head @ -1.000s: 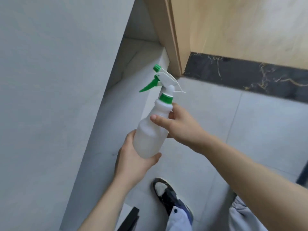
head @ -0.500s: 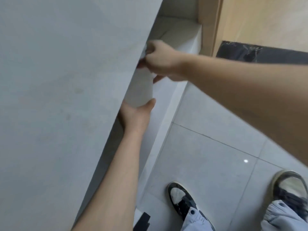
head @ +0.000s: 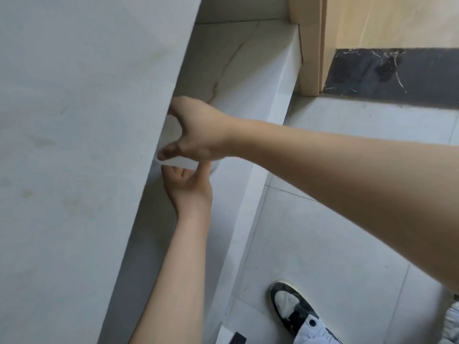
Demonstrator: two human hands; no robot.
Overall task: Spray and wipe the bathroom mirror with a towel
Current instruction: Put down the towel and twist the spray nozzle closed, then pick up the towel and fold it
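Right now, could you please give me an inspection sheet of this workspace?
Surface: grey counter top with faint stains; white veined ledge below it.
Job's things: only a white sliver of what looks like the spray bottle shows between the hands, the rest is hidden by the counter edge; no towel or mirror seen.
Clutter: small black and white object at the bottom edge, unclear what.
Grips: right hand curls thumb and finger round the bottle; left hand sits palm up just beneath it, fingers hidden.
Cables: nothing seen.
Surroundings: tiled floor, wooden door frame, dark marble threshold, a shoe.
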